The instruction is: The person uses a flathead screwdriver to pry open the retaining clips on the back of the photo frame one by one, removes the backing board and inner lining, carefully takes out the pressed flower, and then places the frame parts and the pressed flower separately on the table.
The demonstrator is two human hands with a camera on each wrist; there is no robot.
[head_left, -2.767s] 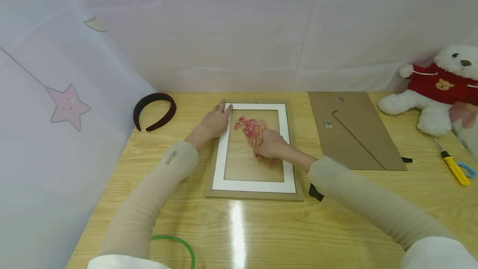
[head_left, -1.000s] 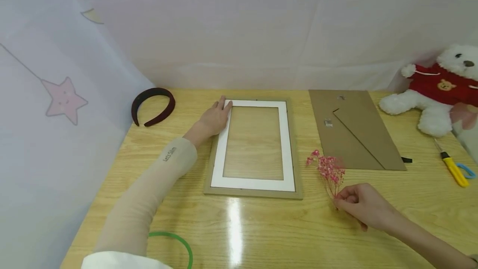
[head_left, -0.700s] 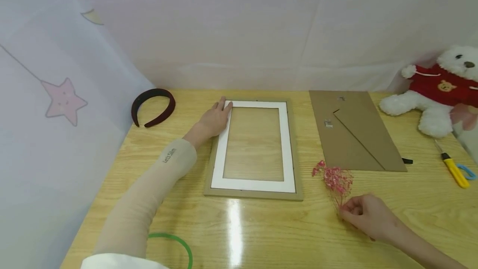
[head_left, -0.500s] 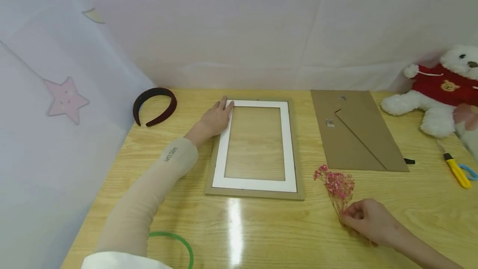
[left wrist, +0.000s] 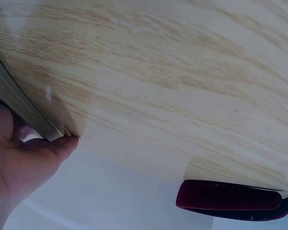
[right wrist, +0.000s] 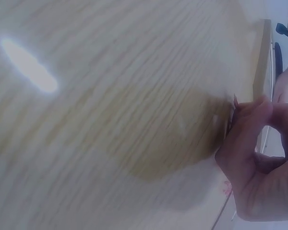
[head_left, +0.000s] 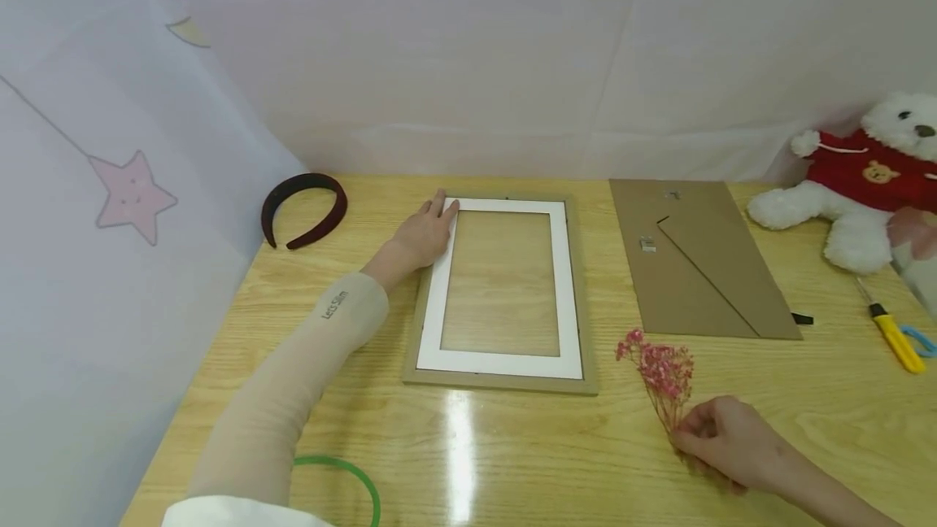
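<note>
A picture frame (head_left: 417, 332) with a white mat (head_left: 489, 363) lies flat on the table. My left hand (head_left: 420, 238) rests on the frame's upper left corner, fingers stretched over the edge; the left wrist view shows this hand (left wrist: 31, 163) against the frame's side (left wrist: 19, 100). To the right of the frame, my right hand (head_left: 735, 442) pinches the stems of a small bunch of pink dried flowers (head_left: 662, 368) between thumb and fingertips, low at the tabletop. In the right wrist view the hand (right wrist: 254, 158) hides most of the bunch.
A brown backing board (head_left: 706, 267) lies behind the flowers. A dark red headband (head_left: 303, 210) is at the back left. A teddy bear (head_left: 852, 173), a yellow-handled screwdriver (head_left: 896, 341) and a blue loop (head_left: 918, 341) are on the right. A green curved strip (head_left: 347, 468) lies at the front.
My right hand has carried the flowers from over the frame to the table on its right, then slightly lower and toward me. The left hand has stayed on the frame.
</note>
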